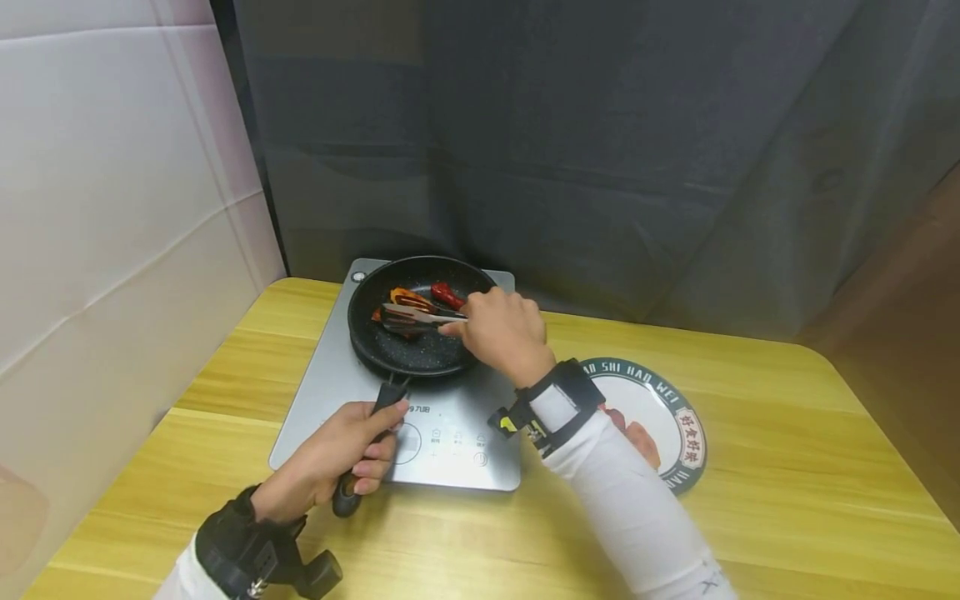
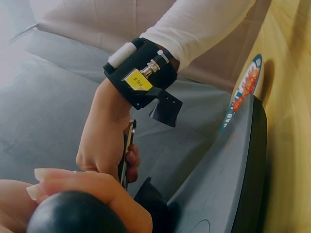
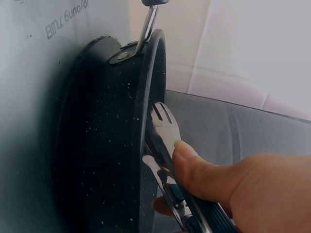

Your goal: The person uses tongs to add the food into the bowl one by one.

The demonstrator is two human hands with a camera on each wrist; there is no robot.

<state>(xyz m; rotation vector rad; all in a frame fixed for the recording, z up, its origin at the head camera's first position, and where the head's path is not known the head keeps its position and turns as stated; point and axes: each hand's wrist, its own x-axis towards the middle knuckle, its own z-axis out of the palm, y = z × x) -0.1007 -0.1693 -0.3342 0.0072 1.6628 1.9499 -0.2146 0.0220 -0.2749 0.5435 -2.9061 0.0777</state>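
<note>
My left hand (image 1: 352, 446) grips the black handle (image 1: 392, 393) of a speckled black frying pan (image 1: 442, 360), which sits on a silver induction cooktop (image 1: 315, 425). Over the pan, my right hand (image 1: 508, 329) holds metal tongs (image 3: 165, 128) with slotted ends and dark grips. Their ends reach inside the rim, around an orange-brown piece of food (image 1: 408, 297) that looks like meat. Beside it in the pan lies a glossy red piece (image 1: 447, 295). From the right wrist view the pan wall hides the food.
Right of the cooktop, partly behind my right forearm, is a plate (image 1: 693, 467) with a green lettered rim and pinkish meat pieces (image 1: 641, 442) on it. A dark curtain (image 1: 562, 167) hangs behind the wooden table (image 1: 787, 433); a pale wall panel (image 1: 112, 192) stands at the left.
</note>
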